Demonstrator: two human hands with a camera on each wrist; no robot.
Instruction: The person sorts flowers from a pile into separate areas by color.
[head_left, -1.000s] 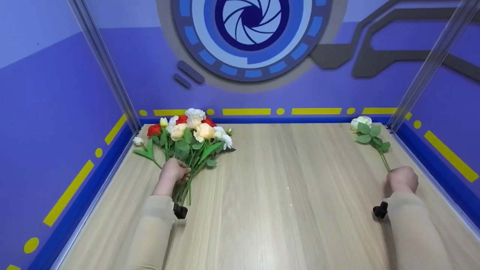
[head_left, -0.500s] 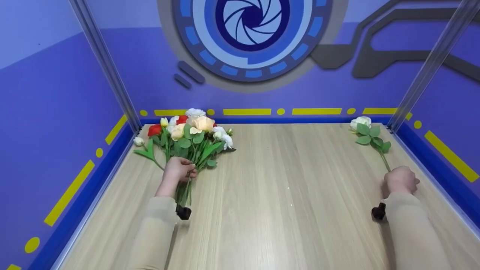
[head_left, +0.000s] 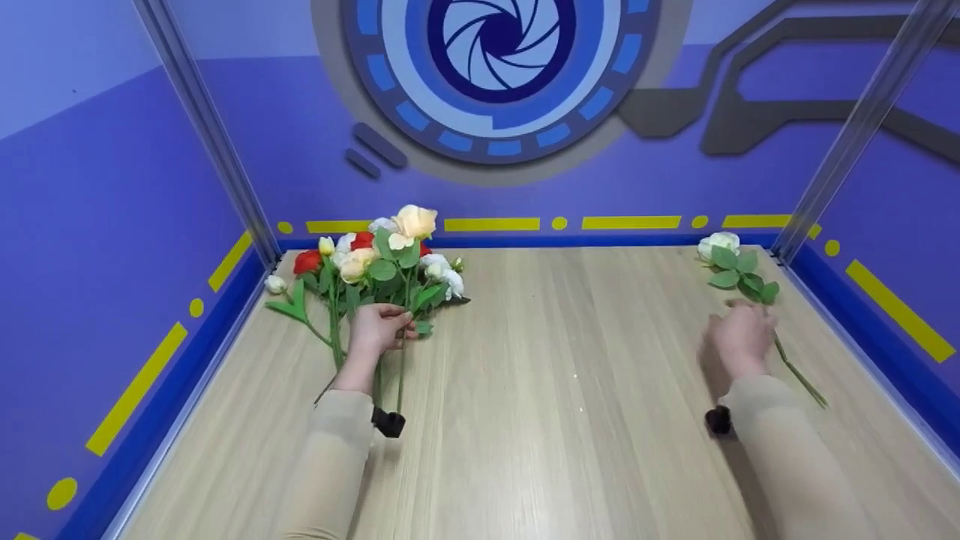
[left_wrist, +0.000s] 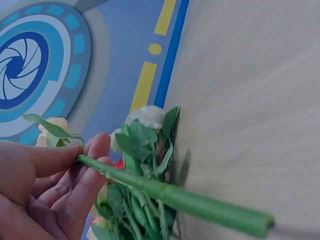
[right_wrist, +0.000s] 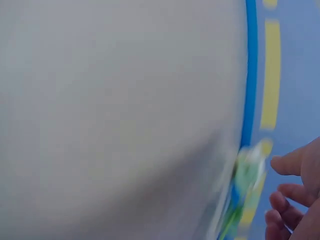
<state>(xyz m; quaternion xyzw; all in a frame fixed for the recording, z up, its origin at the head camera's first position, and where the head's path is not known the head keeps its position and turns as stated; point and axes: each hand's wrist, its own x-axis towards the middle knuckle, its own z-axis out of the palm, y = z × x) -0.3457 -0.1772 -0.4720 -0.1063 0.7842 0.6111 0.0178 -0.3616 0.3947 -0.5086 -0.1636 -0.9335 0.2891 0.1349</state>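
Note:
My left hand point(head_left: 379, 330) pinches the green stem point(left_wrist: 200, 202) of a peach rose point(head_left: 416, 222) between thumb and fingers. That rose is raised over a bunch of artificial flowers point(head_left: 352, 266) in red, white and peach, lying at the back left of the table. In the left wrist view the stem's cut end points toward the camera. At the right, a white rose point(head_left: 718, 246) with green leaves lies on the table. My right hand point(head_left: 742, 337) is beside its stem, fingers loosely spread and holding nothing in the blurred right wrist view.
A wooden table point(head_left: 555, 330) spans the space between the two groups of flowers. Blue printed panels point(head_left: 510, 195) stand along its back and sides, with metal posts point(head_left: 210, 135) at the corners. One white bud point(head_left: 275, 284) sticks out left of the bunch.
My left hand has moved right and lifted the peach rose up from the bunch. My right hand has let go of the white rose's stem and shifted left and forward.

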